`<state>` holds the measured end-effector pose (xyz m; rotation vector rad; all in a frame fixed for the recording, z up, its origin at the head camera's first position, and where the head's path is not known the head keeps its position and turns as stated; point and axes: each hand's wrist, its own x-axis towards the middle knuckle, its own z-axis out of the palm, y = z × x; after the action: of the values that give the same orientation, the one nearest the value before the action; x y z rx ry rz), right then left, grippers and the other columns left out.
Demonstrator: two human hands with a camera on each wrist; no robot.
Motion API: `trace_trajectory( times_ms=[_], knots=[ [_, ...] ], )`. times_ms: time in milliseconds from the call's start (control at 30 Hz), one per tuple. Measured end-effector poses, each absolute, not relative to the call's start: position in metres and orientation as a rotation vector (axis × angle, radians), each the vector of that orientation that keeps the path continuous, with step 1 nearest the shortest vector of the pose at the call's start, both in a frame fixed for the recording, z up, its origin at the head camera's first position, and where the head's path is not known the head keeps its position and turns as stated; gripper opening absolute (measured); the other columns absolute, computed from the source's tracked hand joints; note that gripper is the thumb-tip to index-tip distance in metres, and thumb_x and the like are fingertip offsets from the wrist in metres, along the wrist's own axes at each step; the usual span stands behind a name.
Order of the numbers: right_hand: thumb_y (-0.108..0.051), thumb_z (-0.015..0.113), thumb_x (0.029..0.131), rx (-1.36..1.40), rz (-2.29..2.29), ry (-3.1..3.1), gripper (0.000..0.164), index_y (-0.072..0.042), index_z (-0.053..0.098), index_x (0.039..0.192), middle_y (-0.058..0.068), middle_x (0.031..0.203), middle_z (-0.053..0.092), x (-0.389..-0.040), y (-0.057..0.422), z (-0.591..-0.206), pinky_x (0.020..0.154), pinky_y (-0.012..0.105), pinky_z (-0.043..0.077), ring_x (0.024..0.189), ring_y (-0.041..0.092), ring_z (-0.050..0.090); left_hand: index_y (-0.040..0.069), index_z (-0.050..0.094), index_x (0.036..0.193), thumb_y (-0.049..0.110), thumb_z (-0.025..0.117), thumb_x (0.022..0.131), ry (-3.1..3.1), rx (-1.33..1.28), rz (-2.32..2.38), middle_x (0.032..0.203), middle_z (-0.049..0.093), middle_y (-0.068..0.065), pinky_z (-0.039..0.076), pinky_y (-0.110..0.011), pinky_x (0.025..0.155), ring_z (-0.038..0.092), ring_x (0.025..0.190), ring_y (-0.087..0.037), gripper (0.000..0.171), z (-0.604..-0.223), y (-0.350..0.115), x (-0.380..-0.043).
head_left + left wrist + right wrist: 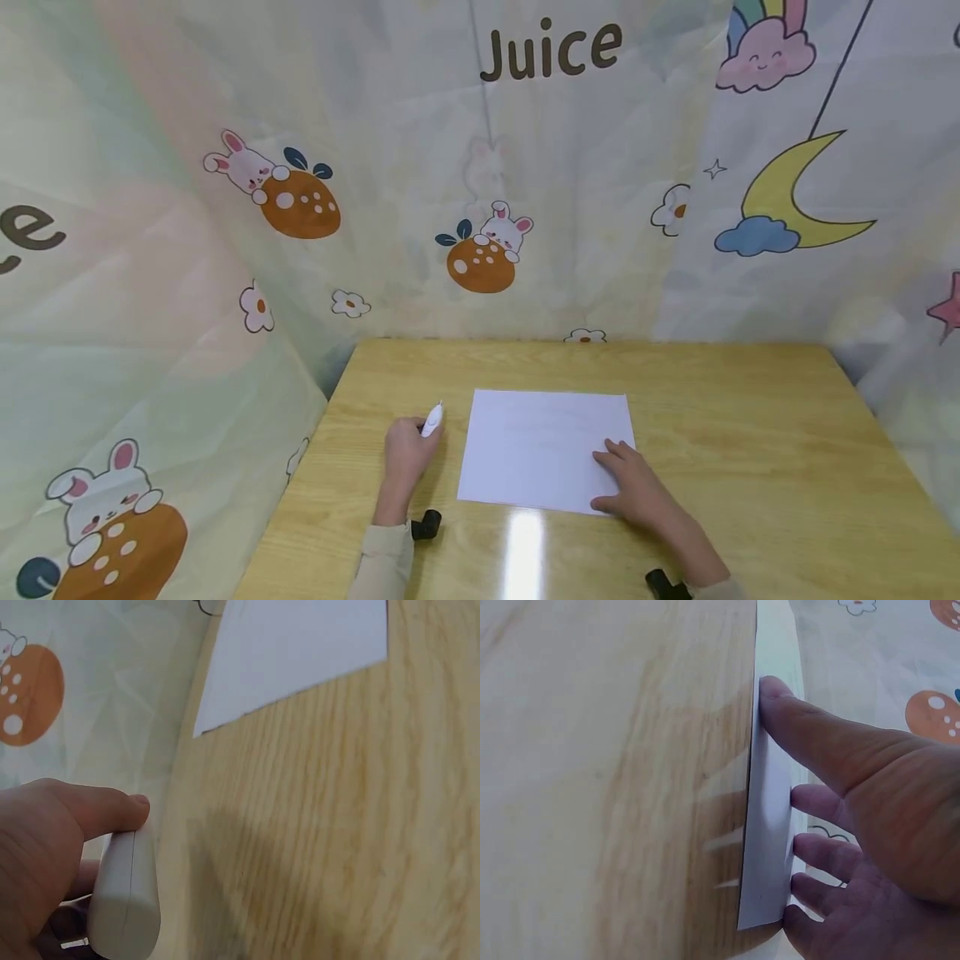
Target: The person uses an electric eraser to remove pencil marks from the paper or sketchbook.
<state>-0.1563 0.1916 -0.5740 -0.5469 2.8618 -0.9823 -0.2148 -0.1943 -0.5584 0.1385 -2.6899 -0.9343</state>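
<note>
A white, thick-bodied, pen-shaped tool (432, 420) with a thin pointed tip is gripped in my left hand (408, 450), left of the paper. Its tip points up and away from me. In the left wrist view, the thumb lies along the seamed white body (126, 900) and the other fingers wrap beneath, partly hidden. A blank sheet of white paper (536, 450) lies on the table. My right hand (641, 492) rests with spread fingers on the sheet's right side. From the right wrist, the thumb (802, 724) touches the paper (769, 817) near its edge.
The light wooden table (750, 467) reaches back to a printed cloth backdrop (390, 167), which also hangs at the left and right sides. Black wrist-camera mounts (426, 525) sit at both wrists. A bright light reflection shows on the tabletop just before the paper.
</note>
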Motion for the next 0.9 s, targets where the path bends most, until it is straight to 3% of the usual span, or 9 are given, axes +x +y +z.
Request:
trace_trajectory(
  times_ms=[300,600,900],
  knots=[
    [-0.026,0.086,0.072,-0.558,-0.980,2.864,0.070,0.005,0.058,0.128,0.030,0.141,0.042,-0.159,0.193,-0.575,0.103,0.062,0.027,0.132,0.053,0.029,0.000,0.075,0.079,0.022,0.080,0.079,-2.722,0.243,-0.854,0.070,0.067,-0.007,0.050,-0.035,0.054,0.057,0.055,-0.014,0.023,-0.563,-0.211,-0.218],
    [-0.025,0.088,0.070,-0.495,-1.012,2.835,0.072,0.004,0.058,0.128,0.029,0.142,0.041,-0.156,0.193,-0.578,0.104,0.062,0.026,0.133,0.052,0.027,0.004,0.074,0.073,0.022,0.080,0.079,-2.764,0.270,-0.888,0.065,0.065,-0.002,0.046,-0.033,0.053,0.052,0.053,-0.014,0.020,-0.566,-0.225,-0.217],
    [-0.025,0.087,0.070,-0.514,-1.016,2.845,0.071,0.004,0.059,0.128,0.029,0.142,0.042,-0.154,0.193,-0.577,0.104,0.061,0.026,0.133,0.051,0.028,0.002,0.076,0.082,0.023,0.079,0.080,-2.782,0.258,-0.914,0.071,0.068,-0.005,0.046,-0.033,0.053,0.053,0.055,-0.015,0.021,-0.571,-0.236,-0.222]
  ],
)
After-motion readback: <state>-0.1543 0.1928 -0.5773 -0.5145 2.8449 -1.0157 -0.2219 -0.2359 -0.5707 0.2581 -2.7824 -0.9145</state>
